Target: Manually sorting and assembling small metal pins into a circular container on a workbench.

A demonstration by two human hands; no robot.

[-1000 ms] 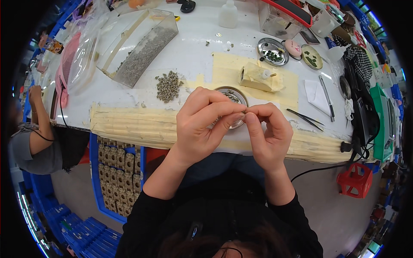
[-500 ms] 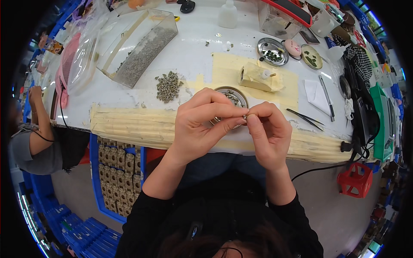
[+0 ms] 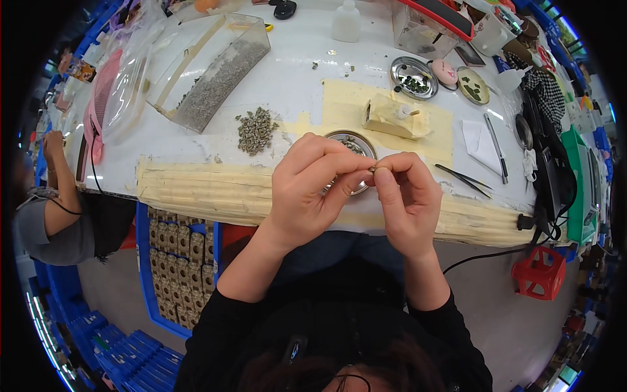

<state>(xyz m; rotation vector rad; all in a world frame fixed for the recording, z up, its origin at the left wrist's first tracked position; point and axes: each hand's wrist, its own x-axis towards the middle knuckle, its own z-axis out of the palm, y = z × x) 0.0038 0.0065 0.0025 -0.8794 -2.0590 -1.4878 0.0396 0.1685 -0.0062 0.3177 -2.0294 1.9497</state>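
Showing at far left, a co-worker in grey (image 3: pixel 65 225) is beside the white table (image 3: pixel 294 65). Below its taped edge stands a blue crate (image 3: pixel 145 274); on top sit a clear box (image 3: pixel 189 68) of grey bits and a heap of metal pieces (image 3: pixel 257 132). The left hand (image 3: pixel 307 186) and right hand (image 3: pixel 413 206) pinch a tiny piece (image 3: pixel 372 170) between their fingertips, near a round dish (image 3: pixel 371 146). Rightward, a pink oval case (image 3: pixel 445 73) bears marks too small to read; a red stool (image 3: pixel 539 274) stands on the floor (image 3: pixel 486 287).
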